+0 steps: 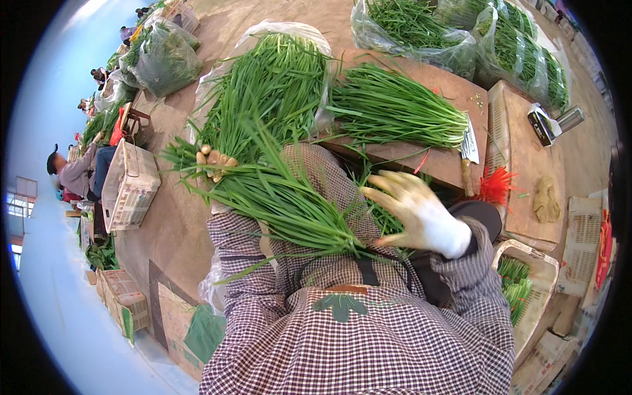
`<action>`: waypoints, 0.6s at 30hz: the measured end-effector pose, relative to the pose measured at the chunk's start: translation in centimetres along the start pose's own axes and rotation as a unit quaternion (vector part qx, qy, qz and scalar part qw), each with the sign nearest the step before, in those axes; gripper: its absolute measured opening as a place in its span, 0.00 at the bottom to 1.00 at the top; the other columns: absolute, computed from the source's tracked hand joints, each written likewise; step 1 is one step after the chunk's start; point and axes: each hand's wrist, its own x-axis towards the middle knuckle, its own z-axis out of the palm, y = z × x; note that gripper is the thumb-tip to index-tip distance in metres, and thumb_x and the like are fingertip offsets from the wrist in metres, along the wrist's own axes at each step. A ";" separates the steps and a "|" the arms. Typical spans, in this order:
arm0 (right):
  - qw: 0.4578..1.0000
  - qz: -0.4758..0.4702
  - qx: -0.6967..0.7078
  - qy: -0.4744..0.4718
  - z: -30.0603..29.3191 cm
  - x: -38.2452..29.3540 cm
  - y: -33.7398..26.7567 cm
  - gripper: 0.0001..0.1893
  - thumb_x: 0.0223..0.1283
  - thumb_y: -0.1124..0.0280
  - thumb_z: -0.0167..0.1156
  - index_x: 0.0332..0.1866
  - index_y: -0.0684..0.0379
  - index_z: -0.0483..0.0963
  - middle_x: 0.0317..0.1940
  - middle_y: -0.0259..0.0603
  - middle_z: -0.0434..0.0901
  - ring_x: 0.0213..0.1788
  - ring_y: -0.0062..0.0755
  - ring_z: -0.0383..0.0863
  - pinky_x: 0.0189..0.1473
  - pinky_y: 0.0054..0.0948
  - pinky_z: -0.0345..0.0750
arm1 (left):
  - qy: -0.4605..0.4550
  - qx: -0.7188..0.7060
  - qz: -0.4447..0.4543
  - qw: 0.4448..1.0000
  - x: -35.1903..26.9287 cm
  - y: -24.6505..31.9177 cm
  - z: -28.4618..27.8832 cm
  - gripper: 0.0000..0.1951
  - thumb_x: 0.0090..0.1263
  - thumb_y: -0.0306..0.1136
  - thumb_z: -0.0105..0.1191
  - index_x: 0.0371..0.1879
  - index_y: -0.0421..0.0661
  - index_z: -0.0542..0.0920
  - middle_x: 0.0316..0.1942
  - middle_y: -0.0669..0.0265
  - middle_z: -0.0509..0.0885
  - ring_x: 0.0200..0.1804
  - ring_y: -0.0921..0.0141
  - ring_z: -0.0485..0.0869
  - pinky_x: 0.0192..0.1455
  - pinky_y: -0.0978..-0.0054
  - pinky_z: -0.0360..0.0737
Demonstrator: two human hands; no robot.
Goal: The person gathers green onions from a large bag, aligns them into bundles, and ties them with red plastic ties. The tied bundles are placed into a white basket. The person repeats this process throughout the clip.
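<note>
My left hand (215,164), its stained glove fingers showing through the leaves, grips a bunch of long green leaves (291,207), apparently garlic chives, across my lap. The pale cut ends of the bunch point toward my right hand (419,215). That hand wears a white glove with yellowish fingers, which are spread with nothing in them, just right of the stem ends. Beyond it, a pile of chives (400,106) lies on a brown board, stems to the right. A cleaver (472,143) with a worn handle rests against those stems. Ahead of me, an opened plastic bag holds more chives (276,84).
At right, a board-topped crate (528,163) bears red ties (496,185), a crumpled glove (546,200), a small black box (540,124) and a metal cylinder (570,118). A basket (543,296) holds bunches. Bagged greens (168,61) stand far left, near a seated person (79,173) and a plastic crate (131,185).
</note>
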 end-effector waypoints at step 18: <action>0.905 0.142 0.390 -0.094 12.5 4.2 -0.1 0.19 0.68 0.60 0.59 0.53 0.66 0.75 0.35 0.46 0.81 0.36 0.30 0.77 0.36 0.30 0.74 | 0.598 0.186 0.108 0.772 -2.4 -0.4 -10.7 0.08 0.72 0.38 0.52 0.42 0.50 0.79 0.37 0.65 0.81 0.35 0.65 0.80 0.39 0.64 0.83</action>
